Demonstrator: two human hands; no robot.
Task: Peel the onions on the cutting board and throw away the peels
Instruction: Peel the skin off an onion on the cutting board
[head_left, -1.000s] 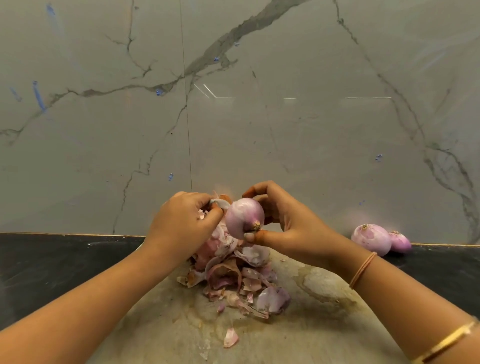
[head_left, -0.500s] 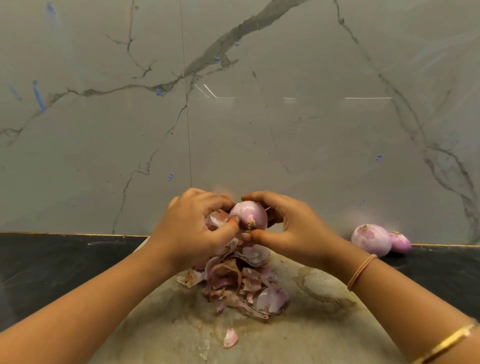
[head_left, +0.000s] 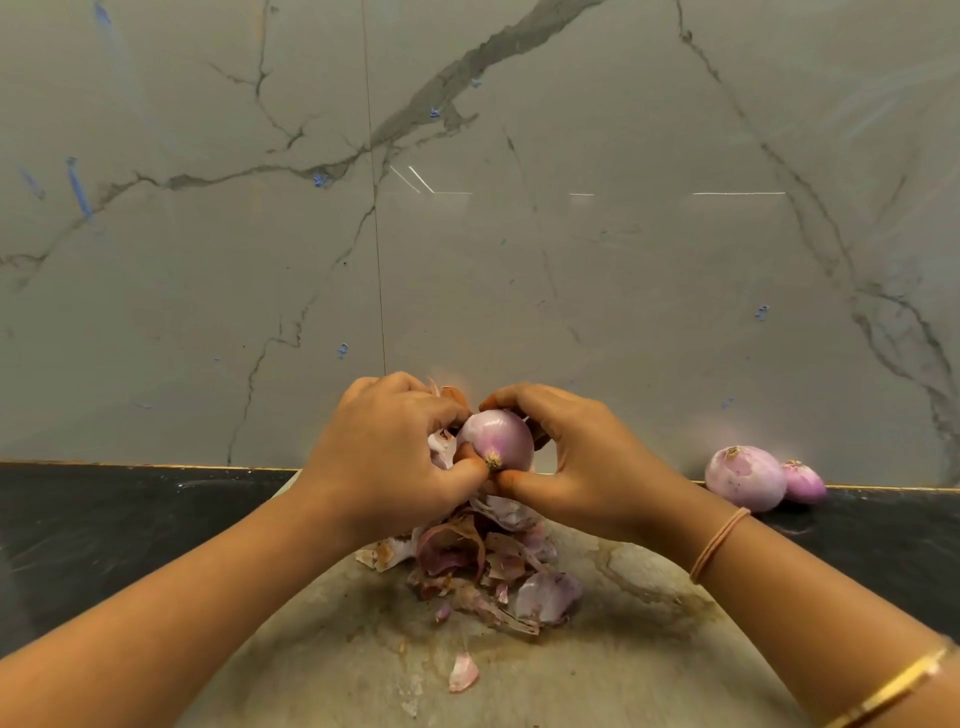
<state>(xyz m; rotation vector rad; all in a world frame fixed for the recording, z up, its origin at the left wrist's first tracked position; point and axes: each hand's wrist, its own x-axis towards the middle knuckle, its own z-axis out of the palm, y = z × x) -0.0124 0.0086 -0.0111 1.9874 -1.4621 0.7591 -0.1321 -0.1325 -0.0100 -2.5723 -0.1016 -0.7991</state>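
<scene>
While both hands met above the cutting board (head_left: 649, 649), a red onion (head_left: 496, 439) sat between them in the air, over the pile of peels (head_left: 488, 566) and not touching it. The left hand (head_left: 384, 462) had its fingers curled round the onion's left side, its thumb pressed beside the root end, with a pale flap of skin (head_left: 441, 448) caught under the fingers. The right hand (head_left: 576, 462) cupped the other side, fingers bent over the top and thumb tucked beneath the root. Most of the bulb facing the camera looked smooth and bare, so the peeling of this 1 seemed nearly done.

2 peeled onions, a larger one (head_left: 744, 478) and a smaller one (head_left: 804, 483), lay touching each other on the dark countertop (head_left: 104, 519) against the marble wall (head_left: 519, 234), well apart from the hands. A single loose peel (head_left: 463, 673) lay on the board nearer the camera.

Several things could go wrong. The bare onion probably offered a slick surface, so a hard tug on the flap might squirt it out of both grips into the scraps or off the board. The thin skin might also tear short near the root, leaving fragments to pick off. Light scraps could scatter onto the counter when gathered, and no bin was in sight.
</scene>
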